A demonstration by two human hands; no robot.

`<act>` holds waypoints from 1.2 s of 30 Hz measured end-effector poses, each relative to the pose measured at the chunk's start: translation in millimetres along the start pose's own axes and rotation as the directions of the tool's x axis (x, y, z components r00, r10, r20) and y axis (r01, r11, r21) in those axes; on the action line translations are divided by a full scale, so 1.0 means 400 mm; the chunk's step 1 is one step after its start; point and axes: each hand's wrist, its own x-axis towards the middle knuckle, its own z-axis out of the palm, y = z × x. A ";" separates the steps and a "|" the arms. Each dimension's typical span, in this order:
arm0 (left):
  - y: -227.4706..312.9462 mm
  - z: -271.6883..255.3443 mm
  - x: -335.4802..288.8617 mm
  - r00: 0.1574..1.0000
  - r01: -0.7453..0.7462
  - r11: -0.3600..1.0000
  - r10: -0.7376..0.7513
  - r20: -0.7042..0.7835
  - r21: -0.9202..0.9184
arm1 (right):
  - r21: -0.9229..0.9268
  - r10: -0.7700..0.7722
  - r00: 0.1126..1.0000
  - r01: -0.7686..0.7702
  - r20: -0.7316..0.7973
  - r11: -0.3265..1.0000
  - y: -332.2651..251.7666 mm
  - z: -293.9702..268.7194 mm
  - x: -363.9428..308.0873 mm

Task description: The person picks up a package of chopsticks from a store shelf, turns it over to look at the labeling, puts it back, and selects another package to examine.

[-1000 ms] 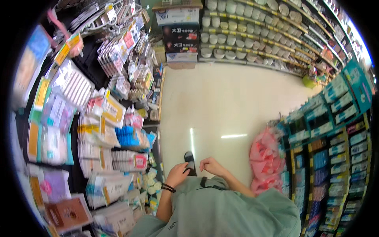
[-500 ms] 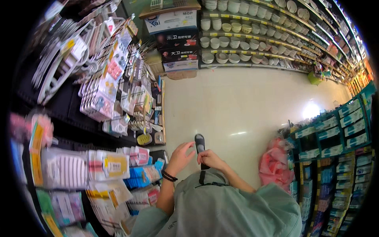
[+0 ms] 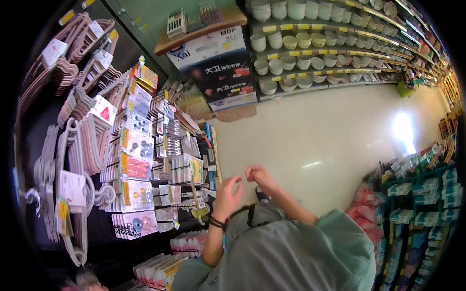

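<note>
My left hand [image 3: 227, 198], with a dark braided bracelet [image 3: 217, 222] on its wrist, is raised in front of my body. Its fingers are loosely bent and apart, and nothing shows in them. Close by on the right, my right hand [image 3: 261, 175] has its fingers curled in, with no object visible. The two hands do not touch. Nearest to my left hand is a rack of small carded goods [image 3: 138, 167] on hooks, with grey and pinkish clothes hangers [image 3: 73, 160] further left.
Stacked mop boxes [image 3: 218, 72] stand at the aisle's far left corner. Shelves of bowls [image 3: 291, 63] run along the back. A pink plastic bag [image 3: 364, 213] and a teal rack [image 3: 422, 194] border the pale floor [image 3: 291, 131] on the right. A green bin [image 3: 404, 89] sits further off.
The view has swung left, bringing more of the hanger rack in and shifting the boxes and bowls. Both hands remain empty-looking; the right one now sits higher than the left.
</note>
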 end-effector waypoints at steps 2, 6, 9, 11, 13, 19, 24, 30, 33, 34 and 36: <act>-0.013 -0.020 0.092 0.999 0.020 0.999 -0.021 -0.043 -0.030 | 0.042 0.031 0.999 -0.029 -0.039 0.999 -0.044 0.009 0.071; -0.074 -0.019 0.232 0.998 0.053 0.994 -0.054 -0.009 -0.093 | 0.182 0.062 0.998 -0.064 0.014 0.981 -0.082 -0.033 0.195; -0.126 -0.027 0.335 0.998 0.060 0.993 -0.057 0.029 -0.105 | 0.241 0.099 0.993 -0.082 -0.060 0.967 -0.111 -0.075 0.282; -0.165 -0.039 0.403 0.995 0.095 0.990 -0.090 0.045 -0.108 | 0.221 0.110 0.986 -0.080 -0.127 0.972 -0.130 -0.107 0.344; -0.214 -0.049 0.490 0.996 0.088 0.988 -0.086 0.019 -0.126 | 0.216 0.118 0.974 -0.075 -0.193 0.973 -0.157 -0.142 0.425; -0.372 -0.112 0.748 0.993 0.087 0.986 -0.097 -0.066 -0.139 | 0.198 0.101 0.972 -0.058 -0.213 0.979 -0.259 -0.186 0.670; -0.442 -0.196 1.022 0.989 0.072 0.993 -0.082 -0.119 -0.091 | 0.160 0.136 0.982 -0.114 -0.134 0.980 -0.370 -0.172 0.899; -0.407 -0.303 1.397 0.907 -0.239 0.961 0.272 -0.321 0.141 | 0.270 0.101 0.995 -0.099 0.005 0.958 -0.526 -0.047 1.116; -0.398 -0.332 1.587 0.863 -0.307 0.918 0.380 -0.333 0.250 | 0.358 0.101 0.990 -0.130 0.098 0.925 -0.592 -0.001 1.205; -0.400 -0.329 1.646 0.855 -0.309 0.898 0.407 -0.322 0.313 | 0.379 0.092 0.989 -0.130 0.117 0.916 -0.610 0.007 1.235; -0.424 -0.333 1.752 0.849 -0.276 0.889 0.404 -0.341 0.365 | 0.397 0.100 0.983 -0.155 0.157 0.904 -0.636 0.028 1.293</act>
